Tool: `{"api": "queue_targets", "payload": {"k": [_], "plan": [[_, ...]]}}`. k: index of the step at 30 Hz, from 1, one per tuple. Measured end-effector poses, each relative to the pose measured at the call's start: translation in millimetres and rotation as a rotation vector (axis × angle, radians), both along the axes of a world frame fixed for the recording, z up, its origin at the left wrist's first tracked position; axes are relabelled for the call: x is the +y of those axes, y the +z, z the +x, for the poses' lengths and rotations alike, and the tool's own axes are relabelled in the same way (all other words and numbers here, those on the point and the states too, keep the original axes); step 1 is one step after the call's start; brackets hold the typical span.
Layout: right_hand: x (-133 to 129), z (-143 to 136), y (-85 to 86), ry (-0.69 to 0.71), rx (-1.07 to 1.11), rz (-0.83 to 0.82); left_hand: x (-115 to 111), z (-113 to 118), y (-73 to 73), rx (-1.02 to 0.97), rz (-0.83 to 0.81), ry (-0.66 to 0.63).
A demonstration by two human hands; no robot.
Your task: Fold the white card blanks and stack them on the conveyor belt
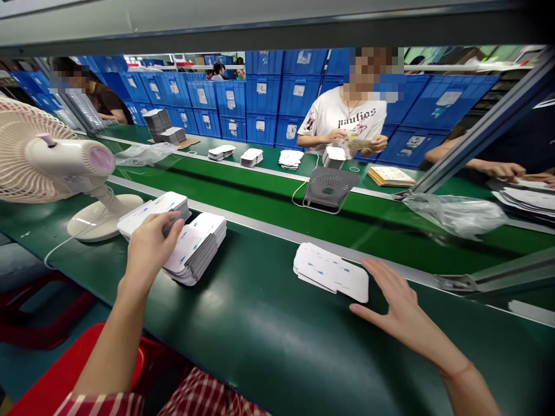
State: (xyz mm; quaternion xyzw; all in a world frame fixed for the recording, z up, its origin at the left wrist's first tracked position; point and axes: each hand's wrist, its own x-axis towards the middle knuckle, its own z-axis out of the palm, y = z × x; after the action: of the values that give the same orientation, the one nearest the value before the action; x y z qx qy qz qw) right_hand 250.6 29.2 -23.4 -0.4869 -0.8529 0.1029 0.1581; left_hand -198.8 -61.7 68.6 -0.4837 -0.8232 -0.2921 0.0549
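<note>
My left hand point(151, 240) is over two neighbouring tall stacks of white round-cornered cards, with thumb and fingers apart. The farther stack point(150, 209) lies partly behind my fingers; the nearer stack point(202, 245) shows grey layered edges and blue marks on top. Whether my fingertips touch the cards is hard to make out. To the right, a low pile of similar white cards point(329, 268) lies flat on the green table point(260, 312). My right hand point(390, 300) is spread open at the right end of this pile, holding nothing.
A cream fan point(65, 156) stands left of the stacks. Beyond a metal rail runs a green belt point(243, 199) with a small grey fan point(332, 188) over it. Co-workers sit across, one holding cards point(362, 144). Clear plastic bags point(455, 214) and blue crates point(262, 95) lie farther back.
</note>
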Motion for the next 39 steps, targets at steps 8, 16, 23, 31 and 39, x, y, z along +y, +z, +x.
{"api": "queue_targets", "payload": {"k": [8,16,23,31,39], "plan": [[13.0,18.2,-33.8,-0.042,-0.040,-0.036,26.7,104.0,17.3,-0.149,0.303,-0.509],[17.2,15.4,-30.7,-0.051,-0.001,-0.042,77.4,169.6,-58.1,-0.234,0.208,-0.801],[15.5,14.4,-24.4,-0.074,0.012,-0.050,79.3,166.0,-98.8,-0.351,0.186,-0.743],[15.1,14.3,-22.7,-0.050,0.106,-0.041,85.8,164.6,-115.0,-0.496,0.143,-0.690],[10.1,8.7,-17.8,-0.010,0.236,-0.073,85.8,163.3,-110.0,-0.573,0.118,-0.668]]}}
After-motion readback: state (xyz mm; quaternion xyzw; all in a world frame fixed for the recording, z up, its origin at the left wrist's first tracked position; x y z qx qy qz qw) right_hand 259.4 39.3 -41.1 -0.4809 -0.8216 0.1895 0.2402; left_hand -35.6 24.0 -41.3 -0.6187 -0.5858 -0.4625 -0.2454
